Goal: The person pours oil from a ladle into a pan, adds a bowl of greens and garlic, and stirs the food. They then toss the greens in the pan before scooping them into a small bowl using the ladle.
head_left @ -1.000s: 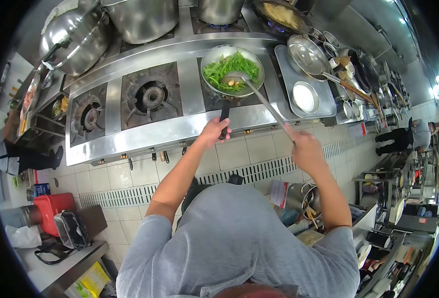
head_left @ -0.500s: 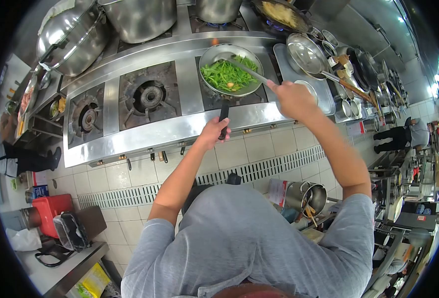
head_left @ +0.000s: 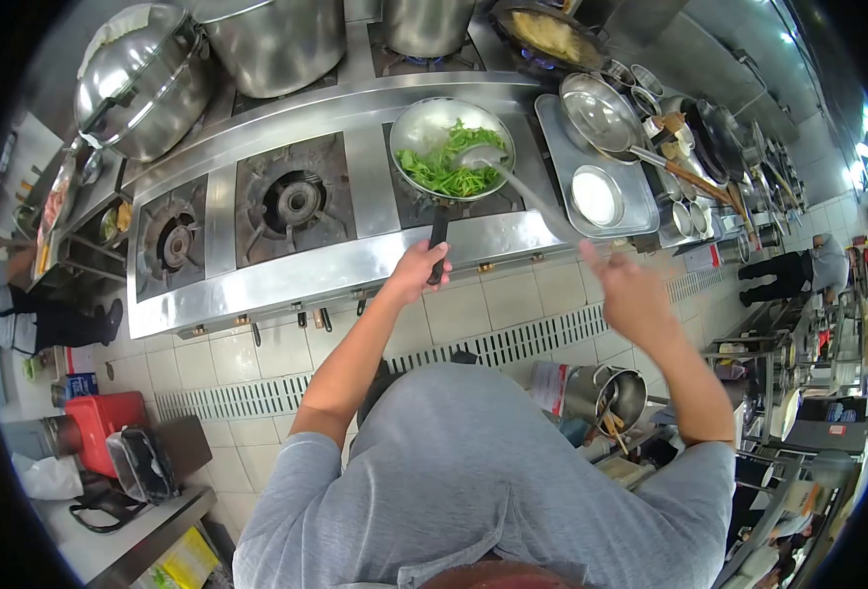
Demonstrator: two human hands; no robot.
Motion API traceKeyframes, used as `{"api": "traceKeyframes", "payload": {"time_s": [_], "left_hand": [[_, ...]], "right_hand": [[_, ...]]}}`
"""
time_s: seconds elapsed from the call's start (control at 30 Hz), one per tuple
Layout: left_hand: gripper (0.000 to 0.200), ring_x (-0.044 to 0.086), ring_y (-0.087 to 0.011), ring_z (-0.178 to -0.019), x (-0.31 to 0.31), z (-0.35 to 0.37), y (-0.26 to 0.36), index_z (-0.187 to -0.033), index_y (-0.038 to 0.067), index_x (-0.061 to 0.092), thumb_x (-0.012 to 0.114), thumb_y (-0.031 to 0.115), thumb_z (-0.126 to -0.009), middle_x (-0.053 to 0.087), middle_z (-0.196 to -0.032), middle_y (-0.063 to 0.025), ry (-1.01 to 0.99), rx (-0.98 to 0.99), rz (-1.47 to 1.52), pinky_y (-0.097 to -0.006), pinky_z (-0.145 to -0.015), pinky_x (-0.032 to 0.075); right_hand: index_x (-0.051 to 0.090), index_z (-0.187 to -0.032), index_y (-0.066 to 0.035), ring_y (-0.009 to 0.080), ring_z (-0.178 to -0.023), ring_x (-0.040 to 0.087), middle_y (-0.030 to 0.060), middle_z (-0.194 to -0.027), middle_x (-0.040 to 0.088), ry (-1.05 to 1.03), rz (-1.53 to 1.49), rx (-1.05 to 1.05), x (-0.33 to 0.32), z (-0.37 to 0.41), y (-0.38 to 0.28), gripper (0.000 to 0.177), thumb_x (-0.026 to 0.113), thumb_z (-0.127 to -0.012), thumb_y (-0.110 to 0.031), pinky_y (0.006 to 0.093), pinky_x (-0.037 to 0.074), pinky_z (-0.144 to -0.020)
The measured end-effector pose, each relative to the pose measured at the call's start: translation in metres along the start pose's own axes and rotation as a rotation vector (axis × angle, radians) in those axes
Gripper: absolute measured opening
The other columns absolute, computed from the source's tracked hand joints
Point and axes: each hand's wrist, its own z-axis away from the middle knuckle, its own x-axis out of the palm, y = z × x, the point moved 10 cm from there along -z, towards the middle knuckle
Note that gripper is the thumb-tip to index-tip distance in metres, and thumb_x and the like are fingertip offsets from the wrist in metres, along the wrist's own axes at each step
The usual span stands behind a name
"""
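My left hand point(head_left: 418, 268) is wrapped round the black handle point(head_left: 438, 239) of a frying pan point(head_left: 416, 122) over the right-hand front burner. Chopped green leafy vegetables point(head_left: 436, 171) lie in its near half, a few bits stuck to the left wall. In my closed right hand point(head_left: 634, 298), off to the right and nearer my body, is the handle of a metal ladle point(head_left: 537, 199), blurred by motion. The ladle's bowl point(head_left: 481, 155) rests against the right side of the greens.
A steel tray point(head_left: 571, 152) right of the burner carries a round white-filled dish point(head_left: 597, 196) and a long-handled strainer point(head_left: 599, 110). Large pots point(head_left: 275, 44) stand behind. A wok point(head_left: 550, 35) sits over flame at back right. Other people point(head_left: 797, 267) stand far right and left.
My right hand has pulled back towards my body and to the right, drawing the ladle with it. The greens have shifted to the near side of the pan. My left hand keeps its grip.
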Motion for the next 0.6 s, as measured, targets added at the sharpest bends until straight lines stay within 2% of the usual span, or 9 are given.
{"api": "traceKeyframes", "payload": {"time_s": [0.07, 0.17, 0.27, 0.37, 0.47, 0.6], "left_hand": [[0.030, 0.058, -0.0139, -0.061, 0.001, -0.001, 0.003, -0.119, 0.006, 0.053, 0.058, 0.031, -0.103, 0.059, -0.082, -0.0027, -0.008, 0.005, 0.007, -0.0285, -0.048, 0.042], [0.030, 0.058, -0.0143, -0.062, 0.004, 0.002, 0.003, -0.118, 0.006, 0.053, 0.058, 0.030, -0.103, 0.059, -0.081, -0.0029, -0.016, 0.004, 0.023, -0.0287, -0.048, 0.042], [0.029, 0.058, -0.0142, -0.062, 0.002, 0.001, 0.004, -0.117, 0.005, 0.053, 0.058, 0.030, -0.103, 0.059, -0.081, -0.0031, -0.007, 0.003, -0.003, -0.0287, -0.048, 0.042], [0.029, 0.058, -0.0141, -0.062, -0.002, -0.001, 0.002, -0.116, 0.006, 0.052, 0.058, 0.030, -0.103, 0.059, -0.081, -0.0031, -0.002, 0.016, -0.001, -0.0285, -0.048, 0.042], [0.028, 0.058, -0.0141, -0.061, 0.003, 0.000, 0.000, -0.115, 0.007, 0.052, 0.059, 0.031, -0.103, 0.060, -0.081, -0.0030, -0.016, 0.018, 0.019, -0.0285, -0.048, 0.042], [0.029, 0.059, -0.0141, -0.060, -0.002, -0.004, 0.000, -0.116, 0.007, 0.053, 0.059, 0.031, -0.102, 0.060, -0.081, -0.0031, -0.008, 0.016, 0.000, -0.0285, -0.046, 0.042]], "right_hand": [[0.050, -0.147, -0.012, 0.0354, -0.083, 0.070, 0.0184, -0.101, 0.067, -0.040, -0.065, 0.036, 0.032, -0.003, -0.014, 0.069, 0.061, -0.079, -0.001, 0.0480, 0.057, -0.072], [0.046, -0.149, -0.012, 0.0369, -0.085, 0.070, 0.0201, -0.104, 0.066, 0.089, -0.155, 0.034, 0.066, -0.029, -0.020, 0.073, 0.060, -0.079, 0.002, 0.0488, 0.057, -0.073], [0.045, -0.150, -0.012, 0.0394, -0.089, 0.070, 0.0210, -0.106, 0.066, 0.110, -0.254, 0.059, 0.044, -0.025, -0.011, 0.073, 0.058, -0.079, 0.002, 0.0500, 0.057, -0.077], [0.045, -0.150, -0.013, 0.0412, -0.091, 0.068, 0.0214, -0.107, 0.065, -0.049, -0.265, 0.159, 0.044, -0.004, -0.015, 0.074, 0.058, -0.079, 0.002, 0.0510, 0.056, -0.081], [0.045, -0.151, -0.014, 0.0410, -0.092, 0.068, 0.0221, -0.106, 0.065, -0.005, -0.303, 0.095, 0.085, -0.021, -0.026, 0.076, 0.060, -0.078, 0.003, 0.0516, 0.055, -0.082], [0.043, -0.152, -0.014, 0.0418, -0.093, 0.068, 0.0234, -0.103, 0.066, 0.081, -0.351, 0.071, 0.055, -0.025, -0.008, 0.078, 0.059, -0.078, 0.003, 0.0520, 0.055, -0.082]]}}
